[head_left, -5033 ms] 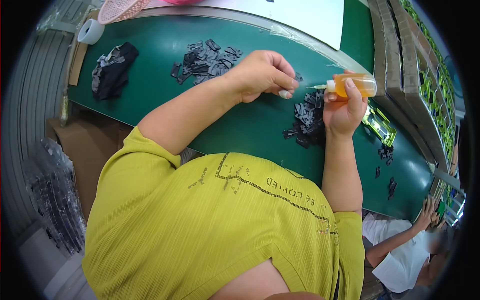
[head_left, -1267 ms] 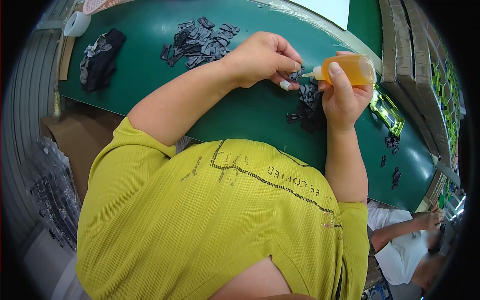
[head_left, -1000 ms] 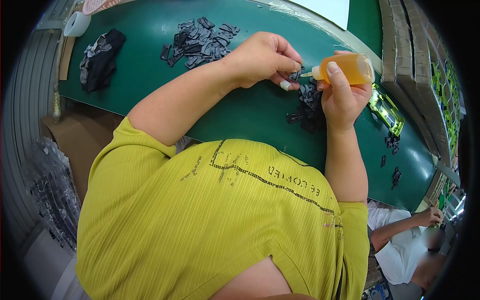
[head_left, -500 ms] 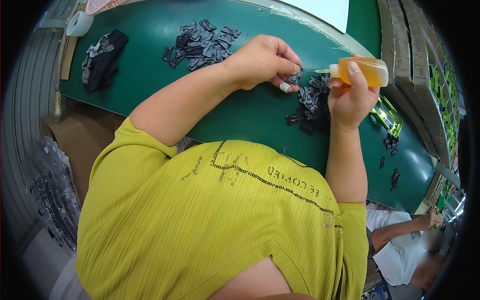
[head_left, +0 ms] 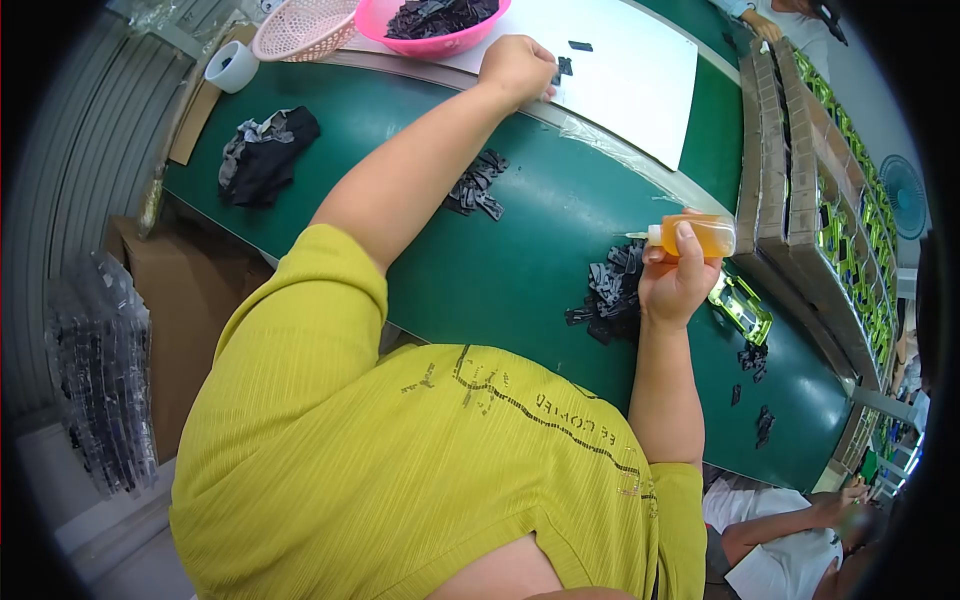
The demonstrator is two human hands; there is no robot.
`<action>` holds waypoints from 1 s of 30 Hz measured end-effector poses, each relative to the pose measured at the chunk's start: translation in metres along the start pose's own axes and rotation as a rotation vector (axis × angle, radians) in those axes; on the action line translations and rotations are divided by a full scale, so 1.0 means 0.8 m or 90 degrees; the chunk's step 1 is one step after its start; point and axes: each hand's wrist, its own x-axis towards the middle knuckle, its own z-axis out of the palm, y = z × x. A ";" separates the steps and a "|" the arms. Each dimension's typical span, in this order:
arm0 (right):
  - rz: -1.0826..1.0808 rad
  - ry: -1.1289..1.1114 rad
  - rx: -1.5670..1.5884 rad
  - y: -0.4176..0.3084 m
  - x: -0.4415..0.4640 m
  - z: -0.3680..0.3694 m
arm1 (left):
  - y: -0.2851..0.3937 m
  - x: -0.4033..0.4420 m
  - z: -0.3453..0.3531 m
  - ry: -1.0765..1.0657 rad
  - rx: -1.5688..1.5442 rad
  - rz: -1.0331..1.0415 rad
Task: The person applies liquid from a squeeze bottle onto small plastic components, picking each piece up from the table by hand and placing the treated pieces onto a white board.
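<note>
My left hand [head_left: 520, 74] is stretched over the edge of the white board [head_left: 635, 95], with its fingers pinched on a small dark plastic piece [head_left: 557, 75] that shows only in part. Two more dark pieces lie on the board just beyond the fingertips. In my right hand [head_left: 678, 285] is a clear squeeze bottle [head_left: 705, 236] of amber liquid, lying on its side with the thin nozzle pointing left. Below the nozzle is a heap of black plastic pieces [head_left: 612, 290] on the green table [head_left: 510, 270]. Another pile of pieces [head_left: 478, 187] is partly hidden behind my left forearm.
A pink bowl [head_left: 430, 45] of black pieces and a pink basket [head_left: 300, 30] stand at the back left. Nearby are a tape roll [head_left: 231, 67] and a dark cloth [head_left: 268, 155]. Stacked cardboard trays [head_left: 800, 200] and a green plastic frame [head_left: 742, 308] are rightward. Other people sit nearby.
My left hand has moved from beside the bottle's nozzle, up and left to the white board, carrying the small piece. My right hand still holds the bottle; the view has shifted.
</note>
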 end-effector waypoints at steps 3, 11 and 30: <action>0.004 0.004 0.007 0.000 -0.001 -0.002 | -0.010 0.025 -0.008 0.031 0.094 0.012; 0.007 -0.001 -0.007 0.001 0.001 -0.002 | 0.022 -0.087 -0.069 -0.200 0.325 0.064; 0.013 0.008 0.051 0.000 0.000 -0.004 | -0.002 -0.170 0.030 -0.452 -0.255 -0.185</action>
